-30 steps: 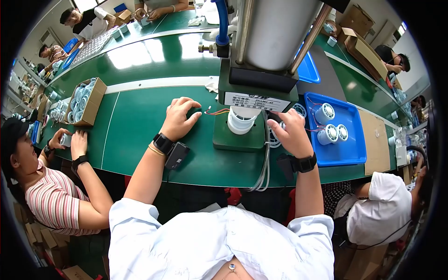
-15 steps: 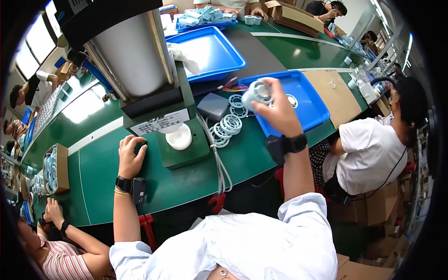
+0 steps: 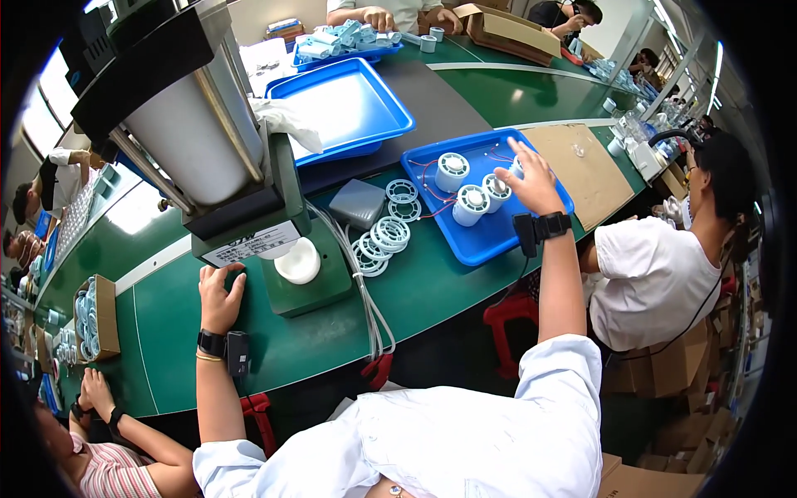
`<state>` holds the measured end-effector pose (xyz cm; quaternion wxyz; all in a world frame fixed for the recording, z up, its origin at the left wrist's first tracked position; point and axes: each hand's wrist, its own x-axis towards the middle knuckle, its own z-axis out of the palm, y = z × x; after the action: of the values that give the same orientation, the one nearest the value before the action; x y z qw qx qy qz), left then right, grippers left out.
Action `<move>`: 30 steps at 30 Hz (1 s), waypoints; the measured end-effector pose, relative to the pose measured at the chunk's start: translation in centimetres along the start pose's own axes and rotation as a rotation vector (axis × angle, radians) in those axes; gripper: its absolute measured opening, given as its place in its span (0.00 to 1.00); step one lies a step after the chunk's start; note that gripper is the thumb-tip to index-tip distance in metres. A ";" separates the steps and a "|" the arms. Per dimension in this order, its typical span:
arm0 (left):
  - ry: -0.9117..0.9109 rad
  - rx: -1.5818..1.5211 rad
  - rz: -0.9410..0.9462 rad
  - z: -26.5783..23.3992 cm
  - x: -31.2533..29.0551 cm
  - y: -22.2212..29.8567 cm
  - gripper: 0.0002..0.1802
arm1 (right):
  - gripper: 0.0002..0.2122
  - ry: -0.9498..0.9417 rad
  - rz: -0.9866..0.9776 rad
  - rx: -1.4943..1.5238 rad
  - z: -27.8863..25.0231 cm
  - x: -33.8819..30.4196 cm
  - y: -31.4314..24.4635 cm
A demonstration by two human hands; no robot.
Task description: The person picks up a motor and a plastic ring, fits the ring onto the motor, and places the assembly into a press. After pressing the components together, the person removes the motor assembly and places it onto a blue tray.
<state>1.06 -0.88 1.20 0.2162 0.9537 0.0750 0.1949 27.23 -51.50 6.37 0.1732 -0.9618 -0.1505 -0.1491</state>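
Observation:
My right hand [image 3: 535, 183] is over the blue tray [image 3: 481, 249], fingers stretched and apart around a pale cylindrical part [image 3: 517, 168] partly hidden by them. I cannot tell whether they touch it. Beside it, in the same tray, stand more cylindrical parts [image 3: 471, 205] with slotted ring tops and thin red wires. My left hand [image 3: 220, 300] lies on the green table, left of the bench press [image 3: 241, 220], thumb apart from the fingers. Its fingertips are close to the press head. Under that head, a round white seat [image 3: 297, 261] sits on the green base.
Loose pale-blue rings [image 3: 390, 235] and a grey box [image 3: 358, 204] lie between press and tray, beside grey cables [image 3: 365, 290]. Farther back are stacked blue trays [image 3: 365, 100]. Cardboard [image 3: 573, 170] lies right of the tray. Co-workers sit on both sides and across.
My right hand held a pale ring-topped part above the tray's left side; now it has moved right with fingers spread, and several parts show in the tray. My left hand stays beside the press.

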 end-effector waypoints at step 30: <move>0.020 -0.082 0.065 0.3 0.1 0.2 0.09 | 0.03 -0.038 -0.227 0.875 6.6 -8.0 -15.2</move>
<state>1.26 -1.21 1.06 0.2479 0.9440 0.0381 0.2144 16.35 -37.31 2.16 0.5432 -0.7782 -0.3070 -0.0719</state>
